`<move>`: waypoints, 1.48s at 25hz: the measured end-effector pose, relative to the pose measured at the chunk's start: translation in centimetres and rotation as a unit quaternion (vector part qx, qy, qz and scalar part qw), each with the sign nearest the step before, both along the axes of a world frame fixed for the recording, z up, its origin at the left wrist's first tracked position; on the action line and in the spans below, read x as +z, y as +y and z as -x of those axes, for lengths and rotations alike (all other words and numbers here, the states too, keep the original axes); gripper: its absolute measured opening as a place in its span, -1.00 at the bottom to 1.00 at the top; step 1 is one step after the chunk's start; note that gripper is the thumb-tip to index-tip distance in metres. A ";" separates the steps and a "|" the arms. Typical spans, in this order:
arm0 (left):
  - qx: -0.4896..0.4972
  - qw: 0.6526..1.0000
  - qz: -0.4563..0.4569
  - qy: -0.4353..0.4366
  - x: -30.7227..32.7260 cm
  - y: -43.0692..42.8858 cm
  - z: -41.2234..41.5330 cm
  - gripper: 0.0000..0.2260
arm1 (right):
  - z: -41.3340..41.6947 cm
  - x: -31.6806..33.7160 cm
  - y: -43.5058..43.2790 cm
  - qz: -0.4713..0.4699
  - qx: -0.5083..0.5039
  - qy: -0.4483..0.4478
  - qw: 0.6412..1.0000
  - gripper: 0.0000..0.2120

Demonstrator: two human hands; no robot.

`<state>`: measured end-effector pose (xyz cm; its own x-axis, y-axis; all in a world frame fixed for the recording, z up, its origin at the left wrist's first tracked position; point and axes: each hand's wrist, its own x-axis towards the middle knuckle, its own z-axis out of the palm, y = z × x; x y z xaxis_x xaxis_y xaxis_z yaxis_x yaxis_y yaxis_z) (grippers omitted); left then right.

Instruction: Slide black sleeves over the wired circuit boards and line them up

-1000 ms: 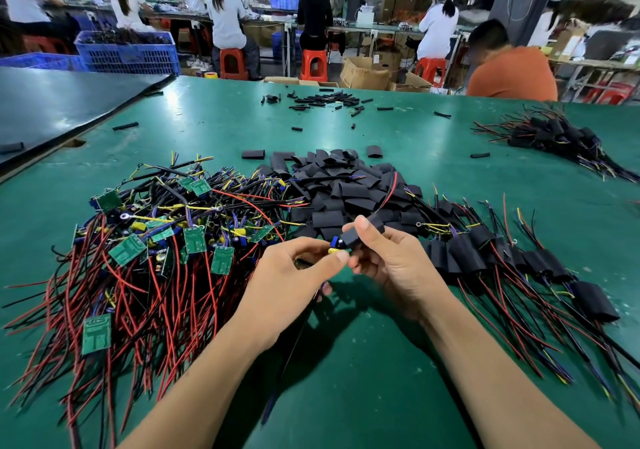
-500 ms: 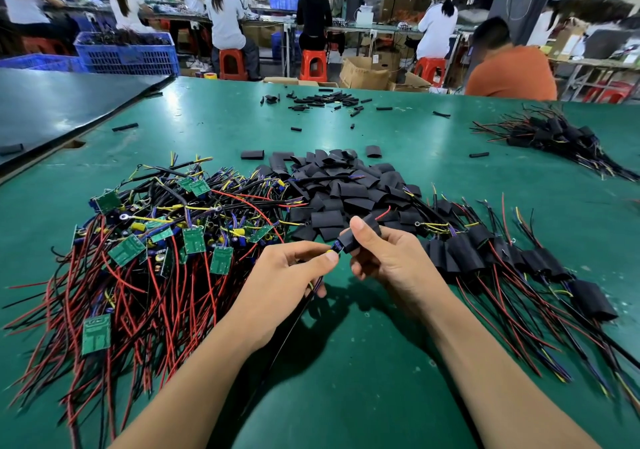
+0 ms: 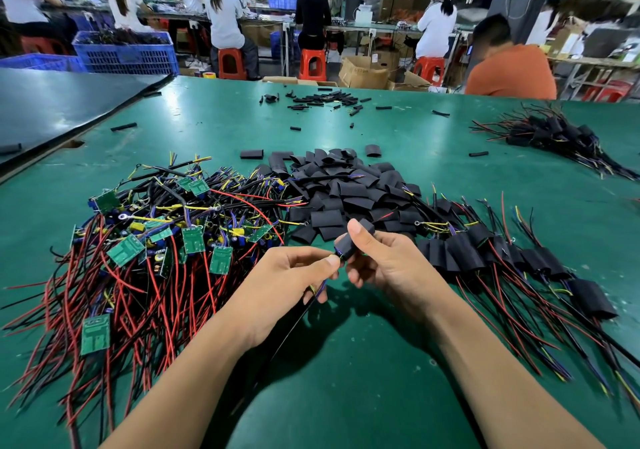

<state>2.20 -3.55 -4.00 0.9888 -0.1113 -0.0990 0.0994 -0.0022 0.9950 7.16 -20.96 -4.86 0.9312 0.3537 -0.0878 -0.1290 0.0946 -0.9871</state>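
**Sleeve held between two hands above the green bench**

The person's right hand [image 3: 388,265] grips a black sleeve [image 3: 354,242], thumb on top and fingers curled beneath, holding it just above the green table [image 3: 346,386]. The left hand [image 3: 287,282] meets it from the other side. Its thumb and forefinger pinch a thin bunch of wires [image 3: 319,287] right at the sleeve's near mouth, and the wires trail down under the palm towards the person. The two hands almost touch at the fingertips, and the sleeve sits between them, tilted up and away. I cannot tell how much of the board is inside it.

Just beyond the hands lies the heap of loose black sleeves [image 3: 346,192]. To the left sprawls the tangle of bare circuit boards [image 3: 166,241], small green boards among red, black and yellow leads. To the right, the sleeved boards [image 3: 485,251] lie side by side in a row, their wires running towards the near edge. A second sleeved bundle [image 3: 554,133] sits well apart at the far right, and short tubing offcuts [image 3: 322,99] are scattered near the far edge.

The green boards carry white printing, too small to read. A cardboard box [image 3: 363,73] on the floor behind bears a faint mark I cannot make out.
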 end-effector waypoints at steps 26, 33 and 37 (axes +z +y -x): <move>0.043 0.984 -0.157 -0.070 -0.7 -0.3 0.1 -0.85 | 0.0 0.3 -0.8 -0.021 0.077 0.090 0.993 -0.70; 0.057 0.998 0.011 0.034 -0.5 -0.9 -0.2 -0.73 | 0.2 -0.8 1.7 0.020 -0.170 -0.039 0.985 -0.42; 0.068 0.997 0.013 0.038 -0.7 -1.0 -0.1 -0.73 | 0.1 -1.5 1.8 0.061 -0.223 -0.114 0.966 -0.58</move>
<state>2.32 -4.55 -4.71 0.9848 0.0207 -0.1726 0.1716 0.0414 0.9843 7.03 -19.14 -6.36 0.9885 -0.0878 0.1228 0.1208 -0.0275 -0.9923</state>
